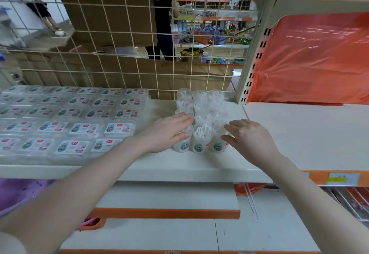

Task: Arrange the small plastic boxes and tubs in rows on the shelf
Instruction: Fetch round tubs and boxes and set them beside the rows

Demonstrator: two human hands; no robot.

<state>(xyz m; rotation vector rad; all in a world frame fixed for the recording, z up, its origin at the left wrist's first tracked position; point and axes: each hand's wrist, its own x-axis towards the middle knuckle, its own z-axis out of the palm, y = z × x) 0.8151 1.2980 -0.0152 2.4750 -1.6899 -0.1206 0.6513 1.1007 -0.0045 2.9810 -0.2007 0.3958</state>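
Clear round plastic tubs (200,122) of white picks are standing in a block of 3 columns running front to back on the cream metal shelf (279,134), between both hands. Left hand (169,132) is pressing loosely extended fingers against the near-left tubs; right hand (249,136), fingers relaxed, is touching the near-right ones. Flat clear labelled boxes (69,122) are lying in rows further left.

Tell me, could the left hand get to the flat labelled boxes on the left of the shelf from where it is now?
Probably yes. The left hand rests against the round tubs, and the flat boxes lie just beside it on the same shelf, with nothing between.
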